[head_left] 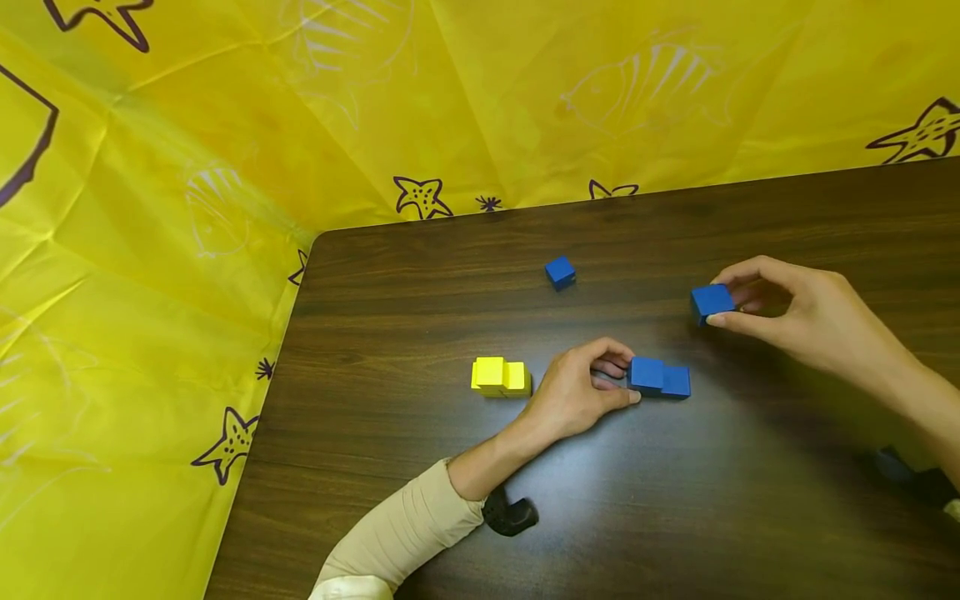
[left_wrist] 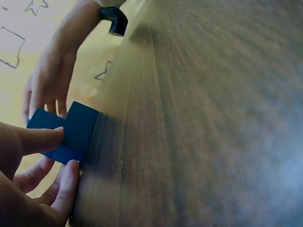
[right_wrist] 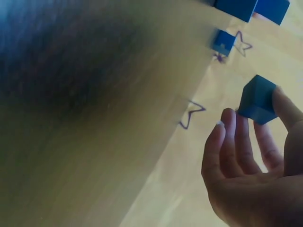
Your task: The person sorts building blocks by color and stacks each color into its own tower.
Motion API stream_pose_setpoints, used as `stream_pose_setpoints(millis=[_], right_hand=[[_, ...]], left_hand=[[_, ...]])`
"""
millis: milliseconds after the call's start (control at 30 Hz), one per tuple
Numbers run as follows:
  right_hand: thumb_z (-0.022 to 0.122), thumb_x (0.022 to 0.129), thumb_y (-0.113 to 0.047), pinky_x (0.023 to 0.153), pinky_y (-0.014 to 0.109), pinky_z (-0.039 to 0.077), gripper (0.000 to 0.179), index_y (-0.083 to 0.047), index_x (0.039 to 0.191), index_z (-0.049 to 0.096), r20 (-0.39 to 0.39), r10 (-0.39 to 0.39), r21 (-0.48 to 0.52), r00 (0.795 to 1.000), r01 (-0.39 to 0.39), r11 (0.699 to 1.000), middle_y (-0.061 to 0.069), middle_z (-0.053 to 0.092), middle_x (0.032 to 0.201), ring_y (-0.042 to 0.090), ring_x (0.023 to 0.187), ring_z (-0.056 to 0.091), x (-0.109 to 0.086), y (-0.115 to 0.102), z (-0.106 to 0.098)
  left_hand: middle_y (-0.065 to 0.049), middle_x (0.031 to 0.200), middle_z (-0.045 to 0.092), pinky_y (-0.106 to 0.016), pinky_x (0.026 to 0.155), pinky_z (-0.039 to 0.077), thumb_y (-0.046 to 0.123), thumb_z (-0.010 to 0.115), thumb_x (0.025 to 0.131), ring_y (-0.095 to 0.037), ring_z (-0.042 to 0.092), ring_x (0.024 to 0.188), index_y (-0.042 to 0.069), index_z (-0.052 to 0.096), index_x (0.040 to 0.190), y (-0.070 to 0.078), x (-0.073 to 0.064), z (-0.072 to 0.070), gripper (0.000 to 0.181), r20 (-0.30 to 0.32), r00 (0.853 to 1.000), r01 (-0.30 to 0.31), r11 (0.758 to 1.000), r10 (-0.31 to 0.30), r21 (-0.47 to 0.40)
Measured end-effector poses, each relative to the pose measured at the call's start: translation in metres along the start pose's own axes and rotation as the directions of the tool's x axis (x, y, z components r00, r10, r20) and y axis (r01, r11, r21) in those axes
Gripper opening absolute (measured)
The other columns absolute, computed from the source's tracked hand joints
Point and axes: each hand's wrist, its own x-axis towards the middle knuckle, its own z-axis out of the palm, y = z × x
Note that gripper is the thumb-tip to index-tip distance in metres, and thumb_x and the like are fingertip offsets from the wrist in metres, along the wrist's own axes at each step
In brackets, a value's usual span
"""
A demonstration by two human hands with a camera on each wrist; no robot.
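Observation:
Blue cubes (head_left: 677, 382) stand together on the table, the left part rising higher than the right. My left hand (head_left: 573, 392) pinches the left end of this group between thumb and fingers; the left wrist view shows fingertips on the blue cubes (left_wrist: 81, 127) from close by. Off to the right, my right hand (head_left: 817, 321) holds a single blue cube (head_left: 711, 302) between thumb and fingers. In the right wrist view that cube (right_wrist: 258, 99) appears above the table, its other fingers spread below. Another loose blue cube (head_left: 560, 272) lies farther back.
Just left of my left hand stands a small group of yellow cubes (head_left: 490, 372), one raised above the others. The dark wooden table (head_left: 390, 333) meets a yellow patterned cloth (head_left: 510, 100) at its back and left edges. A black strap-like piece (head_left: 512, 515) sits by my left wrist.

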Motion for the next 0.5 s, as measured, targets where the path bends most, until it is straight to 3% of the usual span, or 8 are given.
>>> stream_pose_setpoints(millis=[333, 500], right_hand=[[0.086, 0.078, -0.014, 0.066, 0.01, 0.04, 0.041, -0.022, 0.115, 0.069, -0.011, -0.026, 0.001, 1.0, 0.026, 1.0, -0.004, 0.07, 0.088, -0.004, 0.077, 0.057, -0.012, -0.007, 0.004], [0.087, 0.077, -0.012, 0.064, 0.011, 0.041, 0.042, -0.023, 0.114, 0.069, -0.009, -0.001, 0.053, 1.0, 0.001, 0.999, -0.005, 0.07, 0.086, -0.002, 0.077, 0.059, -0.019, -0.009, 0.008]], left_hand=[[0.004, 0.104, 0.067, -0.013, 0.075, 0.053, 0.011, 0.083, 0.082, 0.0, 0.063, 0.086, 0.011, 0.067, 0.115, 0.0, 0.0, 0.0, 0.037, 0.002, 1.0, 0.009, 1.0, -0.009, -0.007], [0.003, 0.106, 0.067, -0.013, 0.076, 0.053, 0.011, 0.082, 0.082, 0.001, 0.063, 0.087, 0.011, 0.066, 0.115, 0.0, 0.0, -0.001, 0.037, 0.004, 1.0, 0.007, 1.0, -0.007, 0.003]])
